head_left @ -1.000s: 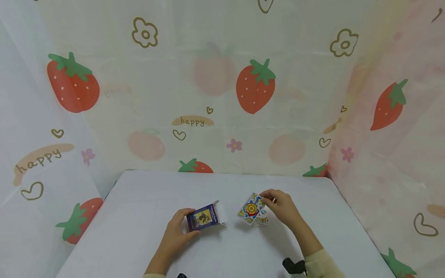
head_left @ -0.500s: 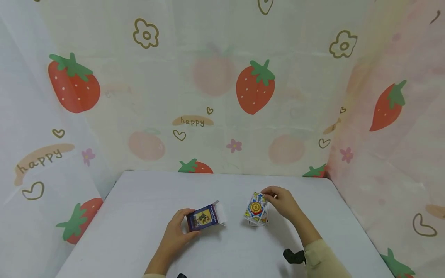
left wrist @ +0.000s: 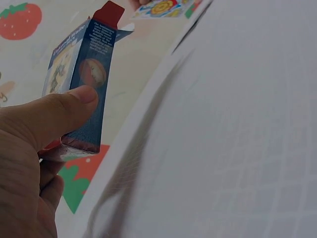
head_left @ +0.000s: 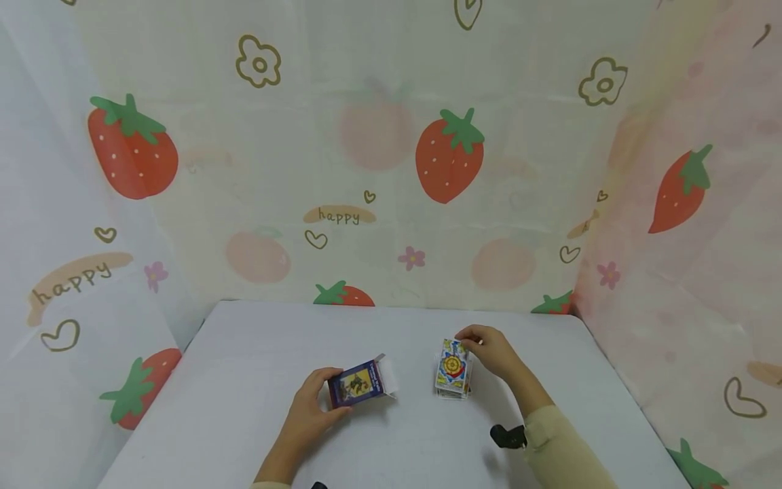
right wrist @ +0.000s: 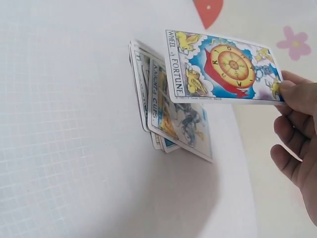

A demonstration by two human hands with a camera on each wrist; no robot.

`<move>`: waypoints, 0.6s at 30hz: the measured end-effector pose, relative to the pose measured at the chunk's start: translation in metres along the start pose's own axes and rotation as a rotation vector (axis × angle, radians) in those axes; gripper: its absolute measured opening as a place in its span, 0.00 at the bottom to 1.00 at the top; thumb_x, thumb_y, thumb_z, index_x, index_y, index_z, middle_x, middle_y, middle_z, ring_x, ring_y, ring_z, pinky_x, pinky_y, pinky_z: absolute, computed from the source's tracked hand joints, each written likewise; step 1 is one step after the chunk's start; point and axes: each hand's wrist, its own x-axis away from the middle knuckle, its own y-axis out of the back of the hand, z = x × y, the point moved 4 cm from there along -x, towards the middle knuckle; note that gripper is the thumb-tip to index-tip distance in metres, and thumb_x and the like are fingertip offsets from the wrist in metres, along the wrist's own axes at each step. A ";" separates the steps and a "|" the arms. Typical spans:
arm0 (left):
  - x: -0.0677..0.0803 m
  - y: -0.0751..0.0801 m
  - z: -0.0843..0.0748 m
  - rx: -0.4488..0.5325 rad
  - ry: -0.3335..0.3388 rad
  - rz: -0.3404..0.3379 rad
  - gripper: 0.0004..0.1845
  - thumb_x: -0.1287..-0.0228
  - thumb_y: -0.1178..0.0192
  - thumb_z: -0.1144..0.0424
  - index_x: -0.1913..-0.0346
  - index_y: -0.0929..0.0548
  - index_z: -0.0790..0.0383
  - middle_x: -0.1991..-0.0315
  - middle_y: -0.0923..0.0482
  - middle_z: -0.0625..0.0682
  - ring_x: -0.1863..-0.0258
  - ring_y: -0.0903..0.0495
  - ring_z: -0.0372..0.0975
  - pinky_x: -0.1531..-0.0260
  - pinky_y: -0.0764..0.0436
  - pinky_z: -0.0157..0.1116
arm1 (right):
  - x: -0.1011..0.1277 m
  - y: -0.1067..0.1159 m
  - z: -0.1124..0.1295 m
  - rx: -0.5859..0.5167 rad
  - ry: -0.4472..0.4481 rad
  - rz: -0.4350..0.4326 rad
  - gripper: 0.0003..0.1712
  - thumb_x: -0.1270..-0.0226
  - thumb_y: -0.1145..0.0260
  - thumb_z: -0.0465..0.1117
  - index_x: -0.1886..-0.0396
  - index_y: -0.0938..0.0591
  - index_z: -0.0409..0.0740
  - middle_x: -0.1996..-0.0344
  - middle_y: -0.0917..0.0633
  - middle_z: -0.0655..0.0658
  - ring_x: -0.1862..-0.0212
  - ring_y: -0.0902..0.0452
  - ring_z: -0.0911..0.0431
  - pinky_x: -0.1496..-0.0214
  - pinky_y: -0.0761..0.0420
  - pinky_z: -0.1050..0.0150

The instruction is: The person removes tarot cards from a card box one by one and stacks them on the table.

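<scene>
My left hand [head_left: 308, 406] grips a dark blue tarot card box [head_left: 356, 384] by its closed end, thumb along the narrow side. The box's flap end points right and stands open. In the left wrist view the box [left wrist: 96, 57] is held above the table. Between thumb and fingers, my right hand [head_left: 496, 353] pinches one end of a Wheel of Fortune tarot card [right wrist: 228, 67]. This card hangs over a loose, uneven pile of tarot cards [right wrist: 183, 121] lying on the table. A Knight of Cups tops the pile, partly hidden by the held card.
The white-covered table [head_left: 244, 353] has its far edge against a hanging sheet [head_left: 379, 68] printed with strawberries. Sheets also hang at the left and right sides. A black object [head_left: 508, 437] sits by the right sleeve.
My right hand has moved the Wheel of Fortune card slightly right and turned it straighter, so it lines up more with the pile. The left hand and box have stayed still.
</scene>
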 end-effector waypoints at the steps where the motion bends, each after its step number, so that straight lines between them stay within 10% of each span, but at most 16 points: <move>1: 0.000 0.000 0.000 0.001 -0.006 -0.003 0.41 0.58 0.16 0.62 0.37 0.22 0.51 0.37 0.22 0.47 0.32 0.25 0.47 0.26 0.30 0.50 | -0.001 -0.001 -0.001 -0.001 -0.006 0.005 0.08 0.24 0.37 0.37 0.53 0.13 0.47 0.64 0.14 0.50 0.60 0.22 0.56 0.62 0.20 0.64; 18: 0.001 -0.001 0.001 -0.006 0.023 0.010 0.41 0.57 0.16 0.62 0.36 0.23 0.50 0.36 0.23 0.47 0.30 0.26 0.46 0.25 0.31 0.49 | -0.009 -0.023 -0.018 -0.044 -0.112 0.006 0.07 0.25 0.36 0.36 0.54 0.13 0.45 0.63 0.15 0.48 0.59 0.24 0.55 0.59 0.22 0.64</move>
